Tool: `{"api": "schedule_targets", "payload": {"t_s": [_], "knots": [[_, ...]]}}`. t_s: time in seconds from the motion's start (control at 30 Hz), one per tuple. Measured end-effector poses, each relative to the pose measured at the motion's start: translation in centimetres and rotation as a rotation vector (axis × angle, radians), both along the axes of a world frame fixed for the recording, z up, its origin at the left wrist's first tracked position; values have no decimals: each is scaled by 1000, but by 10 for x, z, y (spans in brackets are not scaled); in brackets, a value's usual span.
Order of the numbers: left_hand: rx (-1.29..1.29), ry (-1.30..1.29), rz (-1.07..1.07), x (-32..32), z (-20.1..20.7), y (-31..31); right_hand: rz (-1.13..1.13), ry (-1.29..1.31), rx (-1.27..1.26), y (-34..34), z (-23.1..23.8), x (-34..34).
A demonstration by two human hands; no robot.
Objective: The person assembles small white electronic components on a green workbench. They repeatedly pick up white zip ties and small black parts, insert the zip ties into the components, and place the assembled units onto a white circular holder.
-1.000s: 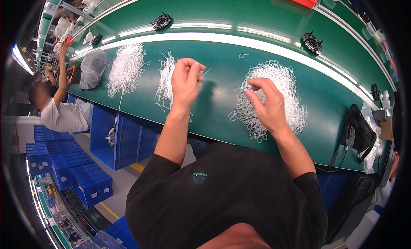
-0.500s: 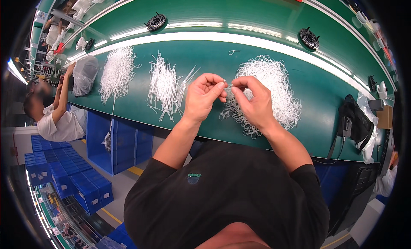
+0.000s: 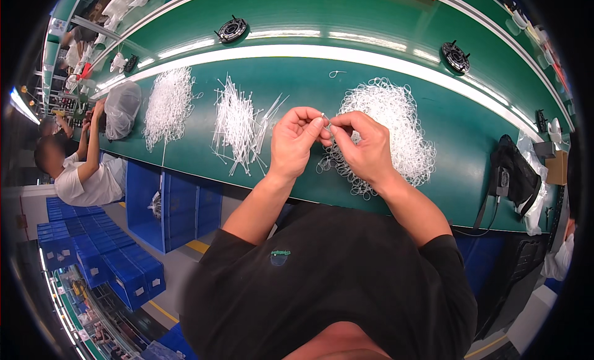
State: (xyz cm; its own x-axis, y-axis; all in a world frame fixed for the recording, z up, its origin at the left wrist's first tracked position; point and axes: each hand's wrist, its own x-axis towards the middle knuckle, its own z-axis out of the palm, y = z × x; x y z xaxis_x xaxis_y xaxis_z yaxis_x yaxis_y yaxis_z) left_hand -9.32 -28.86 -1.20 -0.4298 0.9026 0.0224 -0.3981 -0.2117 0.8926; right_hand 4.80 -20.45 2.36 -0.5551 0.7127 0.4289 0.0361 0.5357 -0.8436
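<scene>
An open lane crosses the flat green tabletop (image 3: 461, 143) between the large heap of white plastic loops (image 3: 396, 125) and the slumped black bag (image 3: 516, 174). That heap obstructs the space beside the bare right hand (image 3: 366, 143). Straight white plastic ties (image 3: 235, 128) crowd the bare left hand's (image 3: 291, 143) outer side. Beyond both hands, only 1 small white loop (image 3: 337, 74) interrupts the open strip.

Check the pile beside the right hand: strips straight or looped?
Looped: the pile of white strips shows rounded rings, clearest around its edge.
</scene>
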Motion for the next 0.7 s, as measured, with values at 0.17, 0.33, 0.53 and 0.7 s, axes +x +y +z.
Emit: {"api": "schedule_targets", "payload": {"t_s": [0.17, 0.33, 0.53, 0.7], "knots": [[9, -11, 0, 2, 0, 1, 11, 8, -18, 2, -4, 1], [-22, 73, -1, 6, 1, -1, -12, -15, -74, 1, -2, 3], [-143, 271, -68, 3, 2, -4, -9, -25, -139, 0, -5, 3], [-174, 595, -35, -5, 3, -3, -56, -140, 99, 6, -1, 6]]}}
